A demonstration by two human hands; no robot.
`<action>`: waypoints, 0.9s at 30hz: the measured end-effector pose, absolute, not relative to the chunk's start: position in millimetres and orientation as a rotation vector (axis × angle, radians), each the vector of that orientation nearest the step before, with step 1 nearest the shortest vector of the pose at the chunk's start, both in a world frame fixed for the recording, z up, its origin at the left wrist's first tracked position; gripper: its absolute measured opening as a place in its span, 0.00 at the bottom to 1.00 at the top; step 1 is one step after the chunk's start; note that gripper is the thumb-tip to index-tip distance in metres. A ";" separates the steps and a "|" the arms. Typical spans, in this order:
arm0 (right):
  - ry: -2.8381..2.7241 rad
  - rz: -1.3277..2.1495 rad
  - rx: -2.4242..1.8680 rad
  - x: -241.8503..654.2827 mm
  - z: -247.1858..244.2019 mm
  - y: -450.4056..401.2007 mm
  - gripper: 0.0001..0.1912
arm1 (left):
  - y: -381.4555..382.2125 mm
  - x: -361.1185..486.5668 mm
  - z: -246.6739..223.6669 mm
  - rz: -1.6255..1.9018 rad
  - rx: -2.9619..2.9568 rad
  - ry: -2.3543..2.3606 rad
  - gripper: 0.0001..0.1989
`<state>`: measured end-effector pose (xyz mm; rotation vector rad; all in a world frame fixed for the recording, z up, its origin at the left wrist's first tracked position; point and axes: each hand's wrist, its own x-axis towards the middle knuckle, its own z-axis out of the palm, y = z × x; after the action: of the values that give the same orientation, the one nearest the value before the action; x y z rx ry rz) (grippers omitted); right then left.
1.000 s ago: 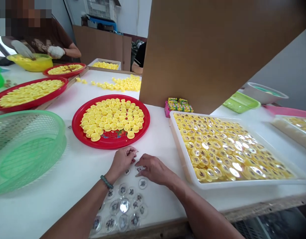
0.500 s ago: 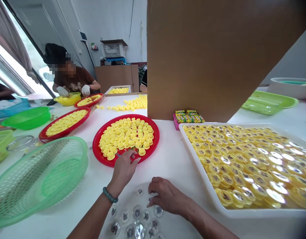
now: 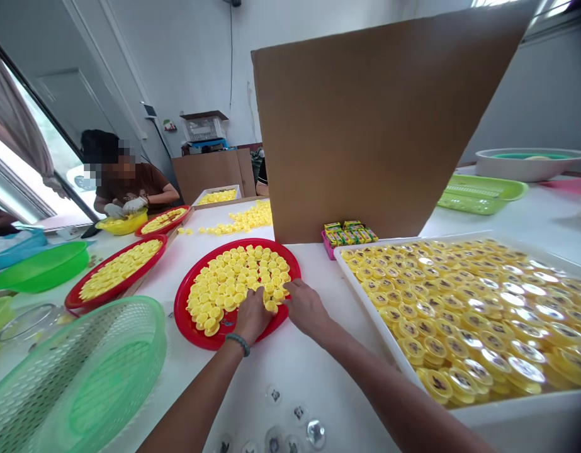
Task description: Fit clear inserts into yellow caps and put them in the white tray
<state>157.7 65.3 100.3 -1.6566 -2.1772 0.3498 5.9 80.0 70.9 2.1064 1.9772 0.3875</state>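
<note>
My left hand [image 3: 252,316] and my right hand [image 3: 306,306] both rest on the near edge of a red round tray [image 3: 187,318] filled with several small yellow caps [image 3: 233,280]. The fingertips of both hands meet at one yellow cap [image 3: 271,306] near the tray's front rim. Whether either hand grips that cap is hidden by the fingers. Several clear round discs with dark prints [image 3: 294,415] lie on the white table close to me, below my arms.
A white tray [image 3: 366,305] of yellow caps topped with clear discs stands to the right. A green mesh basket [image 3: 77,377] sits at the left. A cardboard sheet [image 3: 379,126] stands behind. Further red trays [image 3: 118,267] and a gloved person [image 3: 124,189] are at the far left.
Both hands left the clear discs near me and reached forward onto the red tray of yellow caps. The camera tilted upward, showing more of the room.
</note>
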 end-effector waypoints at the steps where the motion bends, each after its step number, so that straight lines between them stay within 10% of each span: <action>1: -2.222 0.338 -1.721 154.5 100.5 78.7 0.12 | 81.7 4.1 69.1 0.384 2.109 1.967 0.28; 9: -2.524 0.420 -1.825 142.3 88.7 156.2 0.35 | 94.4 -6.2 66.1 0.383 2.112 1.920 0.30; 27: -2.834 0.637 -1.623 140.5 109.4 168.6 0.41 | 97.2 -16.4 64.5 0.391 2.075 1.821 0.32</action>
<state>140.5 168.6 109.4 -1.6227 -2.8339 0.6365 -16.4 97.2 64.5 2.0755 1.8211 0.3911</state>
